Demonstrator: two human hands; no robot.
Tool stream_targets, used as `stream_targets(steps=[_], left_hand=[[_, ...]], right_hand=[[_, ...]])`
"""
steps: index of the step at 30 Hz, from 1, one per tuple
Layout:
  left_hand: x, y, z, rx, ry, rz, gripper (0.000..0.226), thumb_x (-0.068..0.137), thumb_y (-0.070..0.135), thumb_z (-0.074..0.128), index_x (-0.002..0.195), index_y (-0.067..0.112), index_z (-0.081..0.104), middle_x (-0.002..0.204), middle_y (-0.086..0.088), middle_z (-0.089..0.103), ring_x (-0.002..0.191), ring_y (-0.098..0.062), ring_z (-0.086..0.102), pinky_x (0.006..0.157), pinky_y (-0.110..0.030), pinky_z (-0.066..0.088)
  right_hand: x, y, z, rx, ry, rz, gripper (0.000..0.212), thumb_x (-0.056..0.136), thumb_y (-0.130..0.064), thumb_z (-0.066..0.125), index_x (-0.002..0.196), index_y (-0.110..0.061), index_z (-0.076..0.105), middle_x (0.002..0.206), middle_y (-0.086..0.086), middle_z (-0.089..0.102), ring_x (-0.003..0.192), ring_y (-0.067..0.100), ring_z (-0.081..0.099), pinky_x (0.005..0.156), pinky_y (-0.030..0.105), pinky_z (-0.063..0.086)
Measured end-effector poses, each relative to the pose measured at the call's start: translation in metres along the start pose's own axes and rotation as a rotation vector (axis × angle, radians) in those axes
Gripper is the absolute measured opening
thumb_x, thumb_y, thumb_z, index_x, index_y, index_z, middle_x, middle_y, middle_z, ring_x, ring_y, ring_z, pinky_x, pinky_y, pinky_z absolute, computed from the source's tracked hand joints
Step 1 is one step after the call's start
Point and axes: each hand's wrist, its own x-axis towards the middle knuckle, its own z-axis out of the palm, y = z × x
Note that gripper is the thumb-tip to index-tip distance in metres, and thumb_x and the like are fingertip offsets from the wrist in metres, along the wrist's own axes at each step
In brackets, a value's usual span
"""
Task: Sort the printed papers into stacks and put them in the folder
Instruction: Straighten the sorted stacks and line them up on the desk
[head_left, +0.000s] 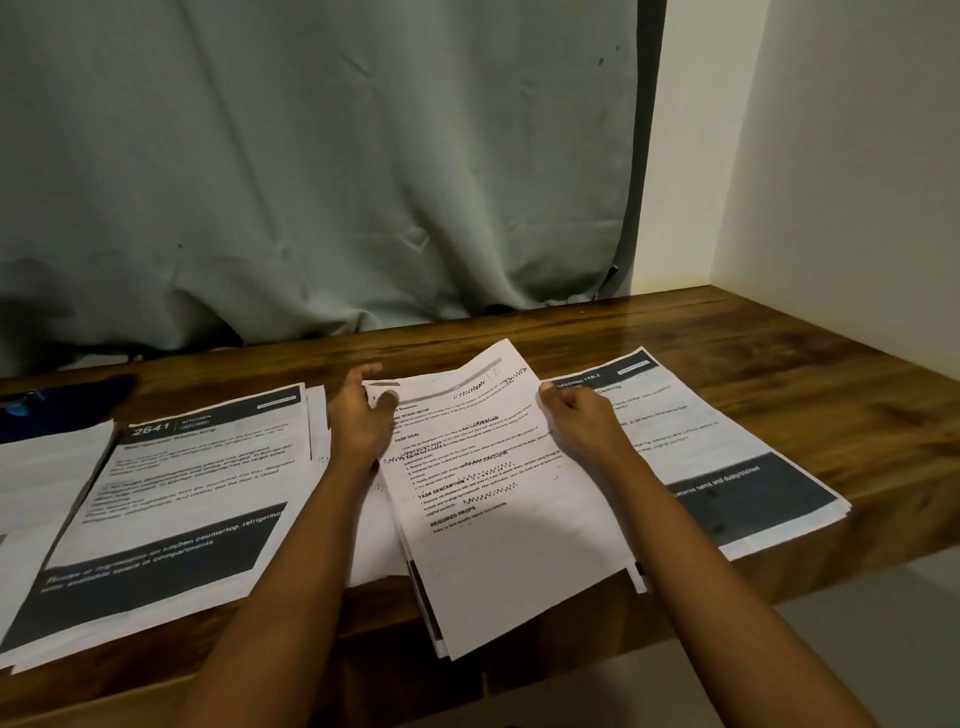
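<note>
Printed papers lie in piles on a wooden table (779, 332). In the middle, a white text sheet (498, 499) tops a stack and is lifted at its far end. My left hand (358, 415) pinches its top left corner. My right hand (582, 421) grips its right edge with curled fingers. A stack headed "2641 Kitchen" (182, 493) lies to the left. A stack headed "Dressing Table" (727, 447) lies to the right. A dark blue thing, perhaps the folder (57, 405), sits at the far left.
A grey curtain (311, 182) hangs behind the table. A white wall (857, 156) closes the right side. The middle and left stacks overhang the table's near edge. More white sheets (41, 467) lie at the far left.
</note>
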Motion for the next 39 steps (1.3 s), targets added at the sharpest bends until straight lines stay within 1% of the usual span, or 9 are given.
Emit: stream_targets(steps=[5,9,14,19,22,26,30,35,39], left_hand=[[-0.008,0.007,-0.002,0.007,0.041,0.051,0.018,0.092,0.014,0.061,0.109,0.012,0.066,0.112,-0.008,0.065,0.101,-0.023,0.059,0.081,-0.03,0.048],[-0.011,0.008,-0.004,0.006,0.057,0.088,0.015,0.093,0.015,0.06,0.103,0.009,0.069,0.104,-0.008,0.067,0.094,-0.019,0.059,0.075,-0.023,0.045],[-0.017,0.017,-0.007,-0.002,0.107,0.113,0.014,0.092,0.019,0.061,0.098,0.01,0.071,0.098,-0.002,0.068,0.089,-0.011,0.057,0.063,-0.01,0.036],[-0.015,0.028,-0.026,-0.152,0.175,0.088,0.012,0.093,0.023,0.06,0.095,0.014,0.067,0.1,-0.001,0.067,0.094,-0.015,0.058,0.077,-0.023,0.047],[-0.008,0.031,-0.05,-0.129,0.168,0.093,0.009,0.093,0.017,0.06,0.096,0.012,0.067,0.099,-0.003,0.066,0.094,-0.017,0.059,0.086,-0.03,0.049],[-0.004,0.025,-0.086,-0.01,0.163,0.036,0.012,0.092,0.012,0.06,0.1,0.008,0.069,0.101,-0.004,0.064,0.095,-0.017,0.056,0.081,-0.026,0.042],[-0.007,0.01,-0.114,0.043,0.154,-0.051,0.018,0.093,0.014,0.06,0.109,0.009,0.064,0.109,-0.006,0.061,0.097,-0.021,0.054,0.081,-0.031,0.043],[-0.015,-0.002,-0.129,0.1,0.115,-0.11,0.025,0.091,0.014,0.064,0.115,0.009,0.061,0.115,-0.01,0.058,0.093,-0.022,0.052,0.066,-0.025,0.041],[-0.021,-0.01,-0.132,0.145,0.111,-0.106,0.02,0.09,0.016,0.066,0.109,0.01,0.066,0.117,-0.013,0.061,0.091,-0.022,0.052,0.074,-0.03,0.041]], right_hand=[[0.004,0.002,0.0,0.046,0.029,0.013,0.038,0.093,-0.035,0.056,0.067,-0.008,0.064,0.065,0.004,0.062,0.063,0.015,0.057,0.063,0.027,0.043],[0.006,0.0,-0.001,0.1,0.079,0.082,0.043,0.092,-0.037,0.056,0.056,-0.012,0.051,0.057,0.002,0.052,0.058,0.016,0.05,0.062,0.027,0.042],[0.005,-0.006,-0.008,0.119,0.057,0.175,0.037,0.096,-0.042,0.046,0.081,-0.01,0.055,0.082,0.004,0.057,0.077,0.019,0.054,0.077,0.031,0.04],[0.011,-0.011,-0.015,0.072,-0.048,0.202,0.045,0.1,-0.04,0.04,0.1,-0.01,0.073,0.107,0.006,0.056,0.099,0.023,0.049,0.095,0.036,0.037],[0.014,-0.011,-0.02,0.014,-0.108,0.195,0.023,0.089,-0.029,0.064,0.102,-0.012,0.073,0.107,0.003,0.06,0.103,0.019,0.053,0.09,0.033,0.041],[0.015,-0.013,-0.023,-0.027,-0.196,0.163,0.036,0.068,-0.017,0.084,0.098,-0.008,0.067,0.102,0.007,0.068,0.099,0.025,0.062,0.093,0.039,0.05],[0.015,-0.019,-0.02,-0.117,-0.17,0.121,0.029,0.069,-0.011,0.083,0.086,-0.008,0.06,0.092,0.007,0.062,0.09,0.022,0.058,0.079,0.032,0.046],[0.019,-0.017,-0.015,-0.223,-0.114,0.063,0.023,0.074,-0.012,0.079,0.081,-0.006,0.058,0.084,0.009,0.06,0.08,0.021,0.057,0.071,0.031,0.045],[0.019,-0.014,-0.017,-0.212,-0.03,-0.008,0.017,0.08,-0.01,0.072,0.077,-0.006,0.056,0.078,0.011,0.055,0.075,0.021,0.054,0.068,0.028,0.042]])
